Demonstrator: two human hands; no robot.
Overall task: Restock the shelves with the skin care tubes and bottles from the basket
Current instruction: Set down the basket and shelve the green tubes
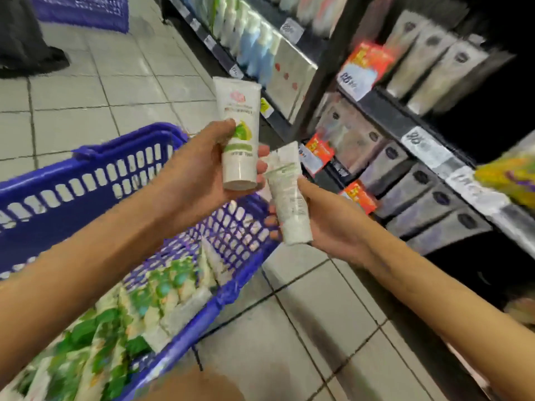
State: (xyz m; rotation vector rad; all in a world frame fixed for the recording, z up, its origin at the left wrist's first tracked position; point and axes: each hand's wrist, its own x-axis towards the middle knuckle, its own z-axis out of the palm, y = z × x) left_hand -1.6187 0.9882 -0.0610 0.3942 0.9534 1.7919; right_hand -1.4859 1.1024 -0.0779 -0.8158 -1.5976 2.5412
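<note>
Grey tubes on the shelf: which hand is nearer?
Right. The right hand, holding a white tube, is just left of the grey tubes; the left hand, holding a lime-label tube, is farther left above the basket.

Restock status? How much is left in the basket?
Done: the shelves carry rows of grey tubes; which came from the blue basket is unclear. In hand: the left hand holds a green-labelled tube, the right hand a second white tube, neither shelved yet. Left: the basket holds a heap of green-and-white tubes.
</note>
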